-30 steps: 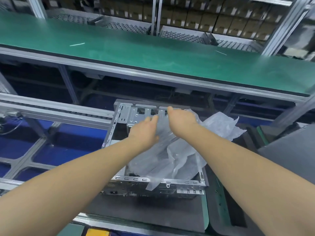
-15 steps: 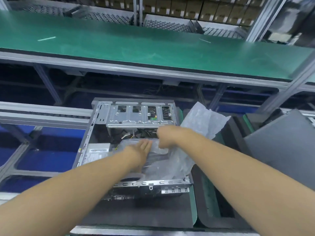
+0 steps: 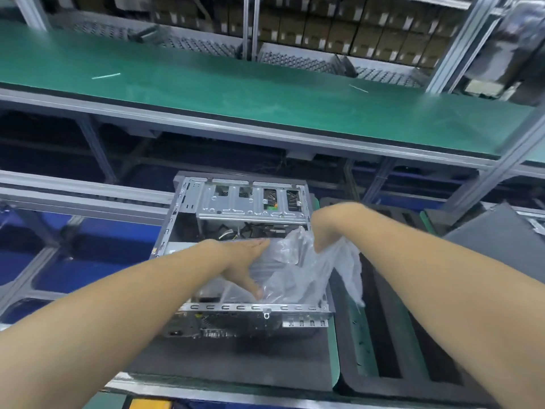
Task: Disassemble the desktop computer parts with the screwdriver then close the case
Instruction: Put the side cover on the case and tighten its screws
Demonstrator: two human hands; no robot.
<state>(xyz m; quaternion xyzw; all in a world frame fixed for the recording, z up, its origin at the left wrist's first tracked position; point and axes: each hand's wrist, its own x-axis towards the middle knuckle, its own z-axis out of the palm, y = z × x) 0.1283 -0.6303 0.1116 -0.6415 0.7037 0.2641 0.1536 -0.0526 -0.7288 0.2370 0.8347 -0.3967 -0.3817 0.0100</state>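
Note:
An open silver desktop computer case [image 3: 250, 205] lies on a dark foam mat [image 3: 230, 361], its side panel off and cables showing inside. A crumpled clear plastic bag [image 3: 298, 278] covers the right part of the case's inside. My left hand [image 3: 241, 261] lies flat on the bag with straight fingers and the thumb spread towards me. My right hand [image 3: 330, 228] grips the bag's upper right part, with the bag hanging down over the case's right edge. No screwdriver is in view.
A green conveyor belt [image 3: 265, 93] runs across above the case. A black foam tray [image 3: 392, 343] sits right of the case, and a grey panel [image 3: 501, 240] lies at the far right. Metal rails [image 3: 82, 196] cross at the left. Cardboard boxes [image 3: 339, 28] fill the back shelves.
The bag has been drawn off the drive cage towards me and to the right, baring more of the case's inside. Both hands moved nearer and rightward with it.

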